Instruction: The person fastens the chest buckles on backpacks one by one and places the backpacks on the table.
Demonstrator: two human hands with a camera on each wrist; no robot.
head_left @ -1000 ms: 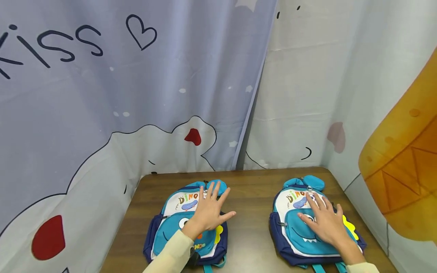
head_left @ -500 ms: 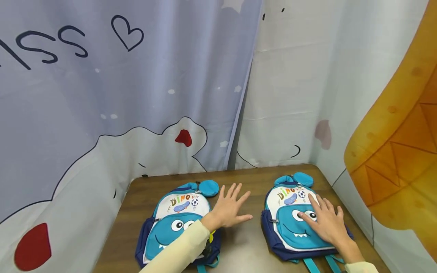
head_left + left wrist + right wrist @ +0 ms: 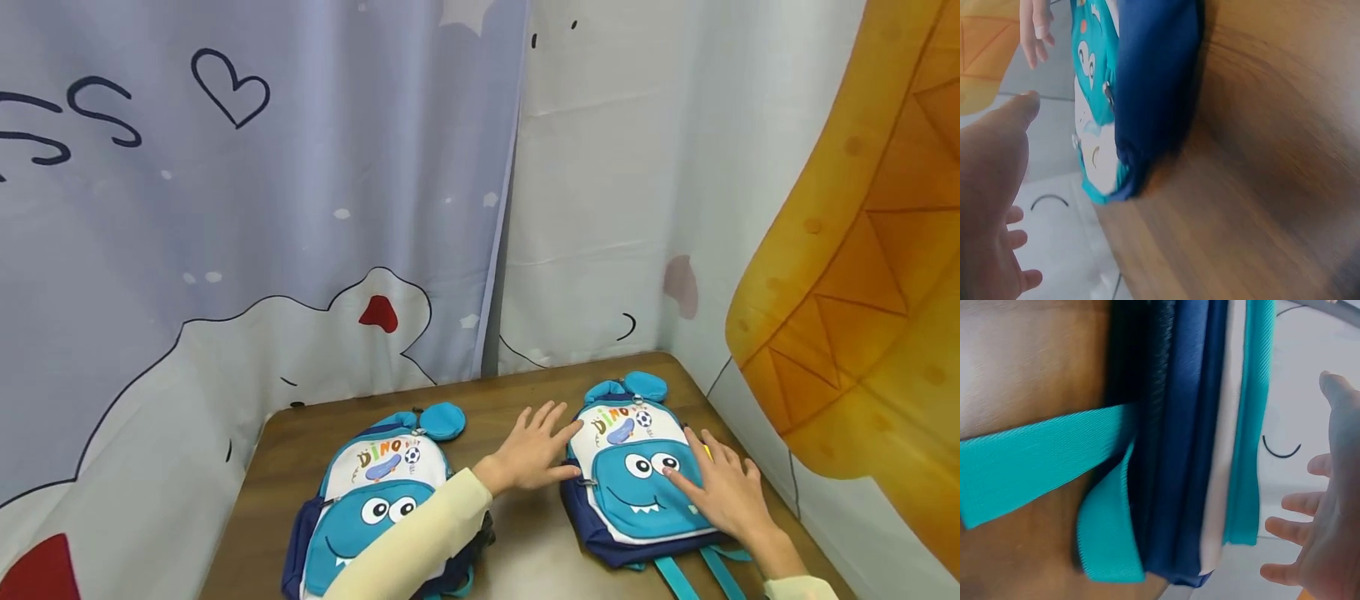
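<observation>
Two matching child's backpacks lie front-up on a wooden table, with blue sides, a teal dinosaur-face pocket and a white "DINO" panel. Beside the right backpack [image 3: 637,483], my left hand [image 3: 531,454] has its fingers spread, the tips at its left edge in the head view. My right hand [image 3: 723,492], fingers spread too, overlaps that backpack's lower right part. Both wrist views show a gap between palm and bag: the left hand [image 3: 991,175] faces its blue side [image 3: 1157,81], the right hand [image 3: 1329,512] stands over its teal front. My left sleeve [image 3: 408,537] partly covers the left backpack [image 3: 378,492].
Teal straps [image 3: 1041,456] trail from the right backpack's bottom onto the table [image 3: 517,533]. Printed curtains [image 3: 360,183] hang behind the table and along its right, close to the edge. A round teal piece [image 3: 442,421] sits by the left bag's top.
My left hand has moved right, from over the left backpack to the right one's left side. My right hand stays over the right backpack. The head view has turned slightly right.
</observation>
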